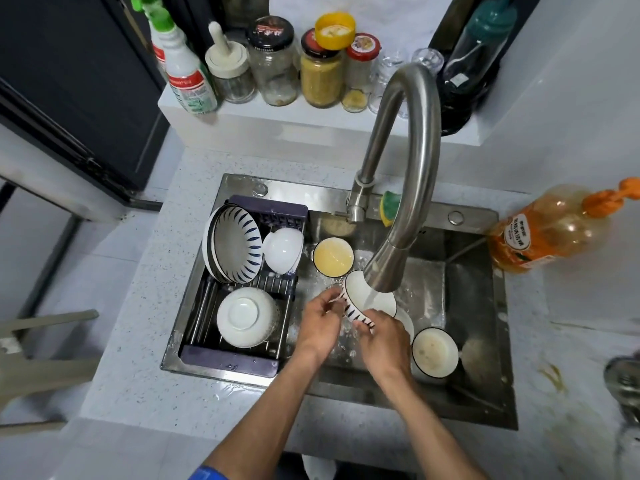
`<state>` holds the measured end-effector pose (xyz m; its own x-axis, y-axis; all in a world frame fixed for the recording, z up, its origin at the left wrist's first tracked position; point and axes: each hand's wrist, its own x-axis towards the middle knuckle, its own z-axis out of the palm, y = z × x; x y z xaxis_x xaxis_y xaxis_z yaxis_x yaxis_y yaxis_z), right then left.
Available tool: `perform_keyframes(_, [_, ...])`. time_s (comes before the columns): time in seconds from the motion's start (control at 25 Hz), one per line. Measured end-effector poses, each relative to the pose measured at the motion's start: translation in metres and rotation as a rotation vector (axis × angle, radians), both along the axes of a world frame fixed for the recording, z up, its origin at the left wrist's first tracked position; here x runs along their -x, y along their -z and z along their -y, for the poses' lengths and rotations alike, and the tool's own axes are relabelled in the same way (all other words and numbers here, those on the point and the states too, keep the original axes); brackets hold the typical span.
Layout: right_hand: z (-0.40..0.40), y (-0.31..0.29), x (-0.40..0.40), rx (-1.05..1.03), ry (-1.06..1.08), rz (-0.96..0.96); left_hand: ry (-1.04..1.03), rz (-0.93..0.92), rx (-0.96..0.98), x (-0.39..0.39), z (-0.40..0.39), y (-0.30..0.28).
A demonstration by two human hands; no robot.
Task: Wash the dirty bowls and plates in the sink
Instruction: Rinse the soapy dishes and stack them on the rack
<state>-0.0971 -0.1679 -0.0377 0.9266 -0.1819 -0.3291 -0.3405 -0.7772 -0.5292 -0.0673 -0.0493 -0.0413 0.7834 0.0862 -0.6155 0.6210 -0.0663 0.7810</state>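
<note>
Your right hand grips the striped bowl at its lower rim, fingers curled around the edge, and your left hand holds the same bowl from its 9 o'clock side, with the fingertips pinching the outer wall. You keep the bowl tilted under the faucet, and water runs from the spout into it.

At 11 o'clock from the hands, a small bowl with yellow residue stands in the sink. At 4 o'clock, just beside your right hand, there is another dirty bowl with a dark rim. At 9 o'clock, the drying rack sits in the left part of the sink; it carries an upside-down white bowl, a striped plate that leans upright, and a white bowl on its side.

On the worktop at 3 o'clock lies an orange soap bottle. Behind the faucet, a green and yellow sponge rests on the sink edge.
</note>
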Motion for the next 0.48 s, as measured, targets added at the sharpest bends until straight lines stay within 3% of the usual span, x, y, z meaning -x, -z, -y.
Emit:
perform_keyframes(0.12, [0.003, 0.000, -0.002, -0.086, 0.090, 0.006, 0.067, 0.027, -0.024, 0.000, 0.004, -0.008])
perform_keyframes(0.28, [0.008, 0.001, -0.014, -0.503, 0.346, -0.112, 0.226, 0.118, -0.085, 0.000, 0.013, 0.002])
perform_keyframes(0.4, [0.011, -0.005, -0.015, -0.837, 0.624, -0.178, 0.462, 0.306, -0.282, -0.002, 0.024, 0.003])
perform_keyframes(0.48, [0.015, -0.011, -0.013, -0.944, 0.721, -0.233, 0.659, 0.333, -0.468, -0.009, 0.038, -0.004])
